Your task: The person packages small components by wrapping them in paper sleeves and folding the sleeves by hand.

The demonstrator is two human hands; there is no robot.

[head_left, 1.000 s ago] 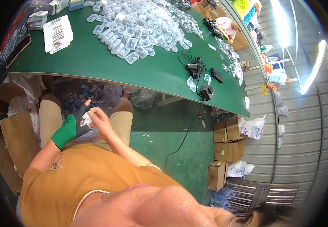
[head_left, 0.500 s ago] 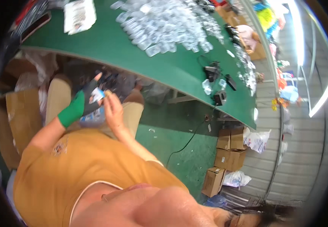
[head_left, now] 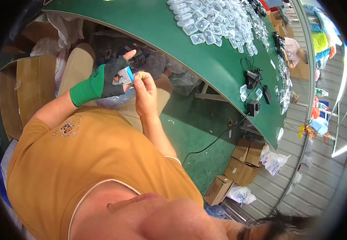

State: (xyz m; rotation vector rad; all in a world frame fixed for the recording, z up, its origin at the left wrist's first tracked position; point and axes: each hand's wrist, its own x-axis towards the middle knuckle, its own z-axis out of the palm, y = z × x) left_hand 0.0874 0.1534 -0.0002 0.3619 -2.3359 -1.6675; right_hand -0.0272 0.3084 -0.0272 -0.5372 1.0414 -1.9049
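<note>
A small printed card (head_left: 121,77), white with a picture and a blue edge, is held over my lap between both hands. My left hand (head_left: 110,77) wears a green and dark grey glove with bare fingertips. The card lies against its palm side, the thumb sticking out past it and the other fingers mostly hidden. My bare right hand (head_left: 146,94) pinches the card's blue-edged corner between thumb and fingers. Beneath the hands, a clear plastic bag (head_left: 117,101) shows between my knees.
Clear plastic cases (head_left: 209,24) are heaped on the green table (head_left: 149,28). Toward its right end lie black devices (head_left: 254,78) with a cable. An open carton (head_left: 35,92) stands at my left; stacked cartons (head_left: 241,164) and white bags (head_left: 275,162) are at the right. A person (head_left: 295,52) sits beyond the table.
My view has shifted, so the table now sits higher and farther right. Both hands still hold the card, which now shows its picture more plainly.
</note>
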